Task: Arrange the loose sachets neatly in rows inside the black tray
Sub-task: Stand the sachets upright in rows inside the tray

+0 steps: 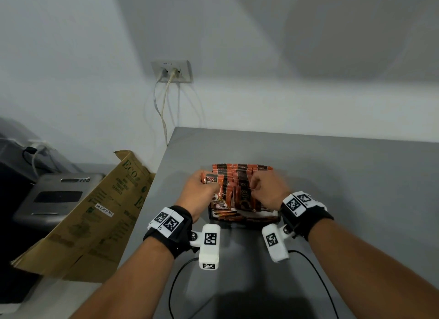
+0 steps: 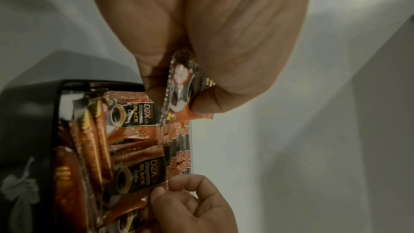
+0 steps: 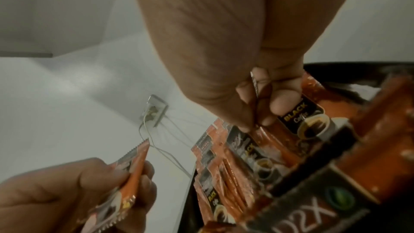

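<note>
The left hand [image 1: 198,193] pinches one orange sachet [image 1: 212,179] between thumb and fingers, held at the left edge of the black tray [image 1: 244,223] in the lower centre of the head view. The right hand [image 1: 268,190], fingers curled, pinches the top of an upright sachet [image 3: 300,112] among the packed rows [image 1: 240,174] standing in the tray. Both forearms reach in from the bottom over the grey table [image 1: 344,176], with a cardboard box [image 1: 95,214] at the left.

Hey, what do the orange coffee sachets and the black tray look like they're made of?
Orange coffee sachets: probably thin plastic or foil film, glossy, with crimped, saw-toothed end seals and creases. Black tray: likely rigid plastic with a smooth, slightly shiny rim; lacquered wood cannot be ruled out.
</note>
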`<state>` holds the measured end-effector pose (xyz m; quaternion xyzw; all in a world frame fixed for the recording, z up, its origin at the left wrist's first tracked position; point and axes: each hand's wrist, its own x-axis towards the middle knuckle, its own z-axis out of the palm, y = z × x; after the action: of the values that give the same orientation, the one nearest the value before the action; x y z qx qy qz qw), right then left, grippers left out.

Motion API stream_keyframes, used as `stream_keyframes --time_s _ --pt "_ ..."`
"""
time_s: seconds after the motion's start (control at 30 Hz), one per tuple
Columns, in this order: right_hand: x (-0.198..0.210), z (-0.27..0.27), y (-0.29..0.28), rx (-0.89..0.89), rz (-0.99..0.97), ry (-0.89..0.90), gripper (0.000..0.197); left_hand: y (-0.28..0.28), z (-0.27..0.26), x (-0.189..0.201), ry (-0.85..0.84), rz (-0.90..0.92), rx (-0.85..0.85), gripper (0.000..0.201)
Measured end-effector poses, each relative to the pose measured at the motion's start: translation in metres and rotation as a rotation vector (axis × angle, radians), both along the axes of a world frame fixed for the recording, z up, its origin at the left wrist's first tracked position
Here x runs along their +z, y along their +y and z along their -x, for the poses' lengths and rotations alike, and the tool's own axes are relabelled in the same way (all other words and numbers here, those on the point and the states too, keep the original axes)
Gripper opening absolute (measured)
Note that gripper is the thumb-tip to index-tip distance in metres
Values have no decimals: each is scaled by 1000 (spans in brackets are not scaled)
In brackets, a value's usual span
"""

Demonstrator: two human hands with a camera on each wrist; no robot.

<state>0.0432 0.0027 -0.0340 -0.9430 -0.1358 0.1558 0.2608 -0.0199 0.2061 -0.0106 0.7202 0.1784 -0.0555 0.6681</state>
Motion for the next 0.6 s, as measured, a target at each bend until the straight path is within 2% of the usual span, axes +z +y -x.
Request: stream_keyframes --time_s 0.2,0.3,0.43,0.5,0.6 --pt "2 3 2 -29 26 0 17 3 0 -3 32 -9 5 26" --pt "17 6 -2 -103 -128 -45 12 -3 -1 -3 19 -18 -20 23" --pt "40 15 3 -28 -375 82 19 -25 -3 3 -48 -5 -112 30" --pt "45 15 1 -16 -374 19 17 -32 -5 6 -63 -8 -133 32" --pt "52 8 -20 -119 -315 -66 15 -24 -6 4 -40 -2 -93 28"
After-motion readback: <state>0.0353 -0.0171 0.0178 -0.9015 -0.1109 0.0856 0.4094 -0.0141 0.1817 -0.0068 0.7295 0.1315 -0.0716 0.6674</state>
